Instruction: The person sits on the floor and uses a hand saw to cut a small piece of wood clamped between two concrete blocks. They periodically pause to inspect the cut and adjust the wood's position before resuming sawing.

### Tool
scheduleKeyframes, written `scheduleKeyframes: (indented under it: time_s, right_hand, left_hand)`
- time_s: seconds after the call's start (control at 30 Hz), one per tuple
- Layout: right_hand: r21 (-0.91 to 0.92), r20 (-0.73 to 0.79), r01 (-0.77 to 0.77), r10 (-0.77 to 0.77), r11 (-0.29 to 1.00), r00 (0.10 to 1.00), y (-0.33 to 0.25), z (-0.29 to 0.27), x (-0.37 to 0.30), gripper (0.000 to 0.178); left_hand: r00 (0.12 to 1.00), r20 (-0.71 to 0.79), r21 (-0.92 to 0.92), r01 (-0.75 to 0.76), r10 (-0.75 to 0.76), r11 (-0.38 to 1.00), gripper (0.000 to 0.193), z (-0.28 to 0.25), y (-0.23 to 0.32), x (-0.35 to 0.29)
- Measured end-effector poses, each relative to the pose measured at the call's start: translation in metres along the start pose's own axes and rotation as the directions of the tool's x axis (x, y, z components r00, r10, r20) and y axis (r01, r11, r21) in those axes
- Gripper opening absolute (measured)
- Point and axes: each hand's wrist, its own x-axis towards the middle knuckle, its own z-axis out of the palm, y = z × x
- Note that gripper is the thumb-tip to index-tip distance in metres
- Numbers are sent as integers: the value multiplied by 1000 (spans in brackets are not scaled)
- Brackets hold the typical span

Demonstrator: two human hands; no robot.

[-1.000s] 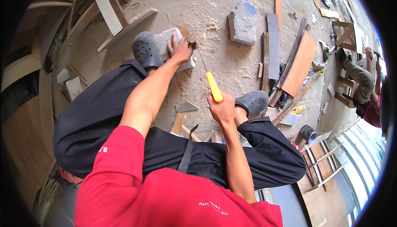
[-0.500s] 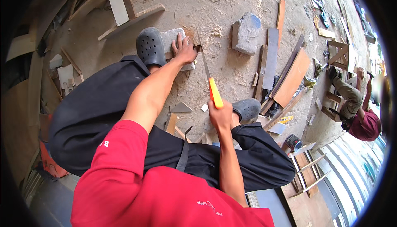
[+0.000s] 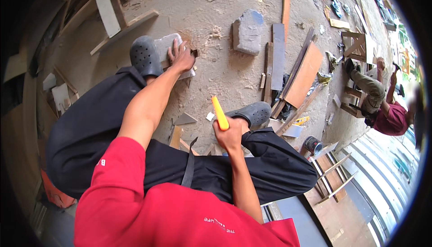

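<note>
My left hand (image 3: 182, 59) presses down on a piece of wood (image 3: 194, 53), its fingers spread over a pale block (image 3: 164, 44) on the ground. Only the wood's dark end shows beside the hand; the rest is hidden. My left foot, in a grey clog (image 3: 145, 54), rests against the block's left side. In my right hand (image 3: 228, 135) is a handsaw (image 3: 219, 113), closed around its yellow-orange handle, close to my right clog (image 3: 254, 113). The saw's blade cannot be made out now.
A rough concrete block (image 3: 248, 31) stands ahead. Boards (image 3: 304, 76) and strips lie to the right, near a paint can (image 3: 313, 145). Offcuts (image 3: 185, 119) lie between my legs. Stacked timber (image 3: 106, 4) is at far left. Another person (image 3: 390, 117) sits at right, holding a hammer.
My right hand has drawn the saw back toward me, away from the wood; the blade showed beside the wood's end before. The view has shifted, while my left hand stays on the wood.
</note>
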Motion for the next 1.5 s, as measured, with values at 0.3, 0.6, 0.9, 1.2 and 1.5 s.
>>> scheduleKeyframes:
  time_s: [0.3, 0.6, 0.9, 1.2, 1.5]
  right_hand:
    - [54, 26, -65, 63, 996, 998, 3, -22, -4, 20]
    - [82, 21, -39, 38, 996, 999, -16, -13, 12, 22]
    - [129, -35, -3, 8, 992, 999, -7, 1, -2, 21]
    - [167, -60, -32, 42, 985, 997, -8, 3, -5, 22]
    - [157, -71, -130, 143, 979, 987, -48, 6, -14, 22]
  left_hand:
    - [999, -39, 69, 6, -4, 998, 49, 1, -2, 4]
    - [935, -182, 226, -261, 304, 938, 60, 14, -32, -6]
    - [870, -226, 306, -364, 438, 880, 38, -15, -7, -31]
    - [858, -230, 339, -372, 459, 864, 34, -19, 1, -32]
    - [916, -162, 343, -298, 368, 891, 36, -25, 11, -34]
